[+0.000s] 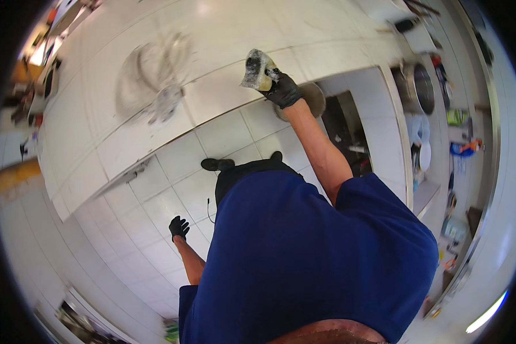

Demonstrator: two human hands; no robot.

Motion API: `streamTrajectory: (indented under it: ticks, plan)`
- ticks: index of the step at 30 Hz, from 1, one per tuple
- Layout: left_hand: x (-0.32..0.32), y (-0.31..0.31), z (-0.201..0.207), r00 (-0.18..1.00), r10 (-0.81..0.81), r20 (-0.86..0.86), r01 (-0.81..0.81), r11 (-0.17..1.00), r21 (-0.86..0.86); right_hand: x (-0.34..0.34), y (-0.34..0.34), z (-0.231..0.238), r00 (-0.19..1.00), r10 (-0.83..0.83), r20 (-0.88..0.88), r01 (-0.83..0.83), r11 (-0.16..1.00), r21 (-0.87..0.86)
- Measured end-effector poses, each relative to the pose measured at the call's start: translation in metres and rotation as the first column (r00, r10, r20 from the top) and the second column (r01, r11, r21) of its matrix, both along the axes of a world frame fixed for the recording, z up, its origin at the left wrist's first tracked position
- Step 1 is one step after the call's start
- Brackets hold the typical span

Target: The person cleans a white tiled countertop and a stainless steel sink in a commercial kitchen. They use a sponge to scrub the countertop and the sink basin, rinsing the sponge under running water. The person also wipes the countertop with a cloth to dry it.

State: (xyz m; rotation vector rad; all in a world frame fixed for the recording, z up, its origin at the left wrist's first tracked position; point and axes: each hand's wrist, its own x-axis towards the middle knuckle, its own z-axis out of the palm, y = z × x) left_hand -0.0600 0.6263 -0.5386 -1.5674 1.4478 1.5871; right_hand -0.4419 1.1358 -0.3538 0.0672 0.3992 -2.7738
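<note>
My right hand (284,92), in a black glove, is stretched out over the white tiled counter (218,94) near its front edge. Its fingers are closed around a sponge (256,70) covered in whitish suds, with a dark face and some yellow showing. To the left of that hand, a patch of grey, foamy wet smears (166,103) spreads over the tiles. My left hand (179,227), also black-gloved, hangs low at my left side above the floor. Its fingers are apart and slightly bent, and it holds nothing.
Below the counter edge, by my right forearm, sits a round metal vessel (314,102). A large steel pot (418,89) stands on the right, near a shelf with a clear container (454,229) and a blue package (463,149). Pale tiles cover the floor (226,135).
</note>
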Motion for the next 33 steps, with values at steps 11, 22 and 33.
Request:
streamTrajectory:
  ticks: [11,22,33]
  plan:
    - [-0.07,0.118,0.019,0.893,-0.448,-0.052,0.451,0.888,0.092,0.172,0.203,-0.003,0.873,-0.487,0.037,0.487,0.873,0.016]
    - [-0.245,0.233,-0.01,0.516,-0.853,0.083,0.847,0.522,0.098,0.333,0.338,0.008,0.357,-0.881,0.311,0.915,0.396,0.072]
    - [-0.32,0.616,0.115,-0.03,-0.942,-0.334,0.994,-0.064,0.091,0.547,0.483,-0.025,-0.188,-0.978,-0.087,0.834,-0.205,0.512]
